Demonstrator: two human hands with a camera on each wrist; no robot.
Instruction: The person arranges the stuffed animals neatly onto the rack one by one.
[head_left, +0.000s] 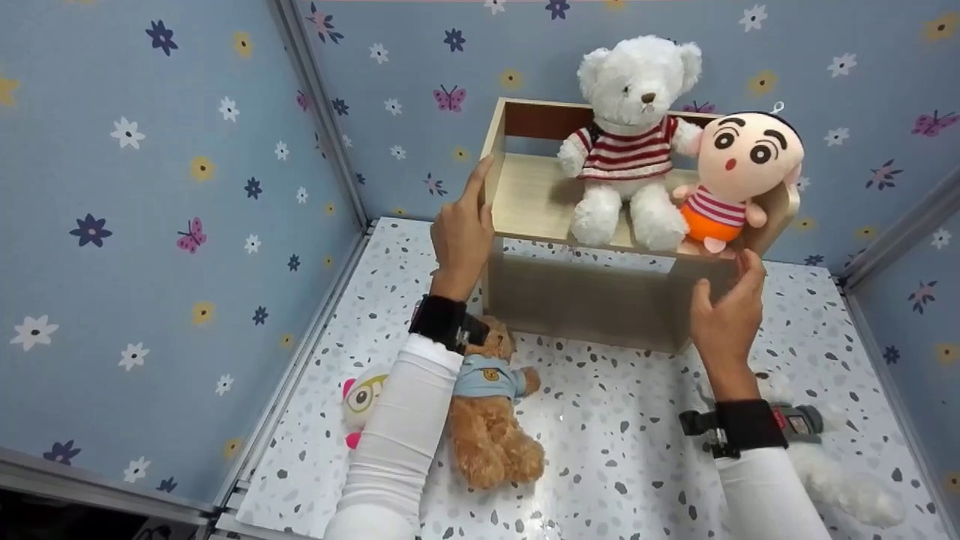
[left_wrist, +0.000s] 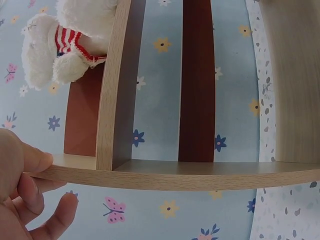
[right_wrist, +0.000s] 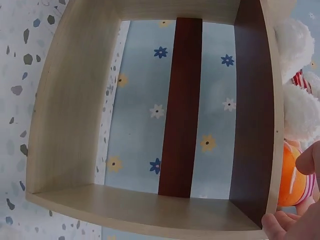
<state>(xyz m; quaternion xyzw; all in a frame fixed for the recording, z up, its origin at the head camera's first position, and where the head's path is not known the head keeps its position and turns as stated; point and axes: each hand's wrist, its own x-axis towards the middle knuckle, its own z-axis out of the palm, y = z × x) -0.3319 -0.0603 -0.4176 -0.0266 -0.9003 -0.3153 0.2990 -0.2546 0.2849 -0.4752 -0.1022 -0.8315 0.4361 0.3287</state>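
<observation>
A small pale wooden shelf [head_left: 585, 240] stands at the back with a wide open compartment below. On its upper board sit a white teddy bear [head_left: 630, 150] in a red-striped sweater and a cartoon boy doll [head_left: 750, 154] with orange shorts. My left hand [head_left: 461, 232] grips the left side panel; in the left wrist view its thumb [left_wrist: 37, 160] lies at the panel's edge, other fingers on the outer side. The right hand [head_left: 727, 315] touches the shelf's right front corner with its fingertips [right_wrist: 272, 225], thumb held apart in front of the doll's orange shorts [right_wrist: 288, 175].
Below my left forearm lies a brown teddy bear [head_left: 491, 420] in a blue shirt. Left of it, a plush toy with pink tips [head_left: 365, 397] is partly covered by my sleeve. A white-and-grey plush toy [head_left: 847, 480] lies under the right arm. Flowered panels [head_left: 172, 270] enclose the speckled floor.
</observation>
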